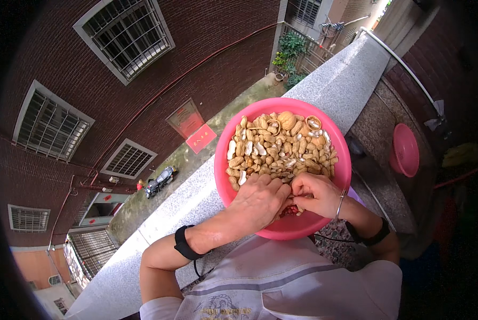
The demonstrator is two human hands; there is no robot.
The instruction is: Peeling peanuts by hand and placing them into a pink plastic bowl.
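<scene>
A round pink plastic basin (342, 160) holds many peanuts in their shells (277, 150), with a walnut (287, 120) and a half walnut shell (313, 123) near its far side. Pale opened peanut shells lie among them. My left hand (259, 200) rests over the near part of the basin, its fingers curled down on the peanuts. Close against it, my right hand (317, 194) has thumb and forefinger pinched together at a small item, probably a peanut, mostly hidden by the fingers. Red-skinned peanut kernels (291, 209) lie in the basin just below the hands.
The basin stands by a speckled granite ledge (175, 208), beyond which the ground drops to an alley with a parked motorcycle (161, 182). To the right is a smaller pink basin (405, 150) on stone. A white pipe (407, 64) runs along the upper right.
</scene>
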